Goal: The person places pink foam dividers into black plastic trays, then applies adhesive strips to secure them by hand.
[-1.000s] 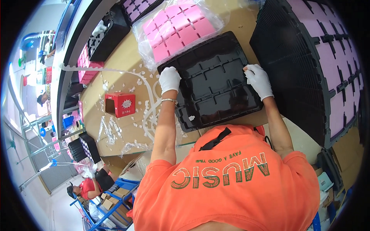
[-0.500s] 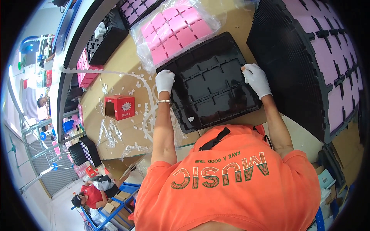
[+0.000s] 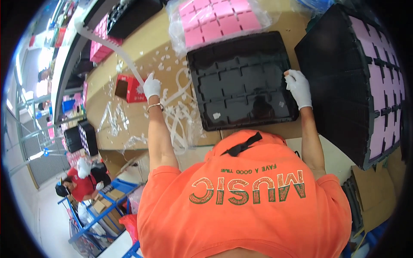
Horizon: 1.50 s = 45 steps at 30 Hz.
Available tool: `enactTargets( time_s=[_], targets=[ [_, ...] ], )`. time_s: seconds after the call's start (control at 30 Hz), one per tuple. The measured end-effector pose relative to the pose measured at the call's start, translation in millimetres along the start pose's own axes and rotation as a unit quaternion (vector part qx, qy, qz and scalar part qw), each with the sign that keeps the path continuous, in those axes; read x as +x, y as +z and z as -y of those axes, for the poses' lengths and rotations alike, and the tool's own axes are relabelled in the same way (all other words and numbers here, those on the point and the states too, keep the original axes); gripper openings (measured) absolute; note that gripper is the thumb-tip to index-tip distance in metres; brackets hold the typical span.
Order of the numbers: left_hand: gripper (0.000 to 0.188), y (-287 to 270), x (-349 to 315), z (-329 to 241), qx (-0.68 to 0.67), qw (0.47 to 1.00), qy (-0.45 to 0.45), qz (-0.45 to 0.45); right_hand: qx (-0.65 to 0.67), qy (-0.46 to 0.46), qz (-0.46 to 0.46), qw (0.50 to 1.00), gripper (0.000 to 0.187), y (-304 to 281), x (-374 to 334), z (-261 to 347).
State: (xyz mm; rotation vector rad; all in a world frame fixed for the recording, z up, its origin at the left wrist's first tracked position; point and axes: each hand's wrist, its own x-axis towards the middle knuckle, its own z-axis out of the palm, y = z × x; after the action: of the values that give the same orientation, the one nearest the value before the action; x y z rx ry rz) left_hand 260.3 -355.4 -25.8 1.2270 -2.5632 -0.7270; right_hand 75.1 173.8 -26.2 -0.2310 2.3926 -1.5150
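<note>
Just right of the right hand (image 3: 299, 89) stands a big black crate with lilac panels (image 3: 340, 81), leaving it little room on that side. The black tray (image 3: 241, 79) lies directly left of that hand, whose bent fingers meet its edge, though I cannot tell whether they grip it. Beyond the tray, a pink slotted sheet (image 3: 219, 19) in clear plastic is cut off above. The left hand (image 3: 152, 88) is well apart from the tray, just beside a red box (image 3: 134, 93), with paper scraps (image 3: 162, 66) around it. A curling white strip (image 3: 124, 56) runs up to its fingers (whether they pinch it is hard to make out), and the hand hides part of the box's edge.
</note>
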Motion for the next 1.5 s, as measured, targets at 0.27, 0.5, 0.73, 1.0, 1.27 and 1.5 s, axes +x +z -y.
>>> enactTargets(
  time_s=[0.27,0.5,0.73,1.0,1.27,1.5],
  targets=[
    [0.010,32,-234,-94,0.133,0.983,0.113,0.049,0.007,0.005,0.005,1.000,0.021,3,-4,8],
    [0.017,59,-264,-130,0.166,0.977,0.086,0.101,-0.043,-0.029,0.014,0.999,0.021,4,-2,-2],
    [0.019,63,-253,-146,0.222,0.968,0.023,0.115,-0.047,-0.026,0.025,0.998,0.020,1,-5,-4],
    [0.025,57,-257,-134,0.166,0.976,0.027,0.141,-0.018,-0.004,0.034,0.999,0.020,-5,-15,-3],
    [0.022,62,-249,-139,0.220,0.962,0.030,0.160,-0.042,-0.011,0.021,0.999,0.022,-3,-18,-7],
    [0.013,34,-245,-103,-0.037,0.992,-0.055,0.105,0.011,0.019,0.019,1.000,0.021,-4,-16,3]
  ],
)
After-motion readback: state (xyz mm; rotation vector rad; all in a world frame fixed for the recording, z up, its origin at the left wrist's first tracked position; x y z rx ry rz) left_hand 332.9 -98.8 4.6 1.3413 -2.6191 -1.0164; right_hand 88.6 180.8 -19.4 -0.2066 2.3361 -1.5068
